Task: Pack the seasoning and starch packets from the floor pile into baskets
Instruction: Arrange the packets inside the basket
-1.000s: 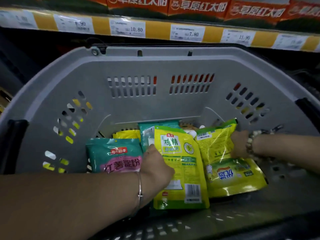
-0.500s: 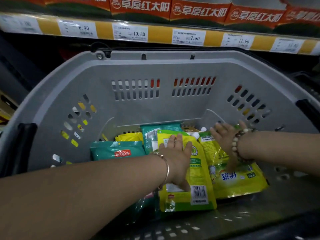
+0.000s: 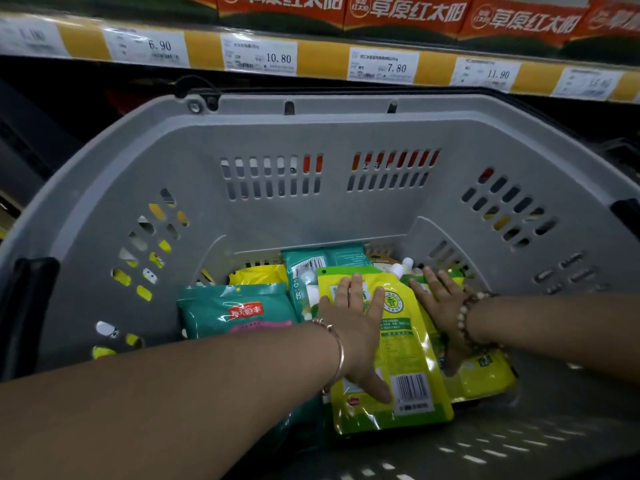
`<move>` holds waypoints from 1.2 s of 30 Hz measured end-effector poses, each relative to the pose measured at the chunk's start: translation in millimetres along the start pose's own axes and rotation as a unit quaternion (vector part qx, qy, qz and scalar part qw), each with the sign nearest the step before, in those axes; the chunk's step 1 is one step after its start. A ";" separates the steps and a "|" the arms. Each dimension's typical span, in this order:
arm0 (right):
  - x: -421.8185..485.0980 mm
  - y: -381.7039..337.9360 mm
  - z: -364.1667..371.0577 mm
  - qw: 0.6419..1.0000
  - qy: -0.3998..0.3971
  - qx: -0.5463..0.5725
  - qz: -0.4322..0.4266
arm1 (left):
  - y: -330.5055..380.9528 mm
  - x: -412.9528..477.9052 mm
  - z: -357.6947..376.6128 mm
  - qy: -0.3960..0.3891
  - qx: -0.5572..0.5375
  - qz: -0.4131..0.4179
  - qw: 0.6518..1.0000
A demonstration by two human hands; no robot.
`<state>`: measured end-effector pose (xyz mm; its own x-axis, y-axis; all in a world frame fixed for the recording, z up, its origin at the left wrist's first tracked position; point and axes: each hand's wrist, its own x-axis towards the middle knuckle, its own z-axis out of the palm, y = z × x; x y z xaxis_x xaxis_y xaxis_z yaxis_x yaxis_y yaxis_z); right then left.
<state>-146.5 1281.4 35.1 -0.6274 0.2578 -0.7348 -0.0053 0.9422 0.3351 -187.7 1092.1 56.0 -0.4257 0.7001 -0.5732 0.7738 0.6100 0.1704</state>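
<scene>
Inside the grey plastic basket point(image 3: 346, 209) lie several packets. My left hand point(image 3: 353, 323) rests flat, fingers spread, on a yellow-green seasoning pouch point(image 3: 405, 362) with a white spout. My right hand point(image 3: 440, 303) presses flat on a second yellow packet point(image 3: 485, 375) to the right of it. A teal starch packet point(image 3: 239, 310) with a red label lies at the left, partly under my left forearm. Another teal packet point(image 3: 311, 265) and a yellow one point(image 3: 258, 275) lie further back, half covered.
A store shelf edge point(image 3: 318, 60) with yellow strips and white price tags runs across the top, with orange boxes point(image 3: 408, 12) above it. Black basket handles sit at the left point(image 3: 27, 306) and right point(image 3: 627, 216) rims. The basket floor in front of the packets is bare.
A second ago both hands held the yellow packets by their edges. Now both palms lie flat on top of them, and the packets lie flatter in the basket.
</scene>
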 end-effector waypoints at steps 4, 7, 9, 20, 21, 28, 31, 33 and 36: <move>4.9 3.5 7.9 1.000 0.023 0.013 -0.010 | 2.3 1.4 4.1 0.016 0.005 0.002 1.000; 8.4 2.5 10.8 1.000 0.024 0.003 -0.009 | 2.1 0.3 7.2 0.031 0.005 0.007 0.999; 8.8 1.6 11.1 1.000 0.025 -0.005 -0.005 | 1.8 -0.5 9.1 0.040 0.002 0.010 0.999; 9.8 5.4 -24.7 0.999 -0.037 0.005 -0.022 | -5.4 1.3 -4.7 0.014 0.001 0.022 1.000; 7.9 7.2 -32.7 0.999 -0.025 0.000 -0.033 | -6.8 0.4 -7.6 0.015 0.005 0.026 1.000; -35.9 2.9 -80.5 0.997 0.043 -0.059 -0.033 | -14.7 -13.0 -49.7 0.048 0.044 0.041 0.997; -64.3 -4.3 -109.1 0.993 0.109 -0.038 -0.031 | -27.9 -33.3 -87.5 0.047 0.027 0.026 0.998; -80.5 -10.3 -128.1 0.986 0.164 -0.006 -0.038 | -41.4 -57.9 -107.6 0.079 0.013 0.013 0.997; -97.5 -24.6 -154.1 0.967 0.240 0.055 -0.068 | -65.1 -104.9 -121.2 0.163 -0.038 -0.017 0.986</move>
<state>-205.2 1200.0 189.4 -0.9161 0.0265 -0.4000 -0.0458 0.9843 0.1702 -250.2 1023.9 202.2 -0.5884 0.7532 -0.2940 0.7242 0.6527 0.2226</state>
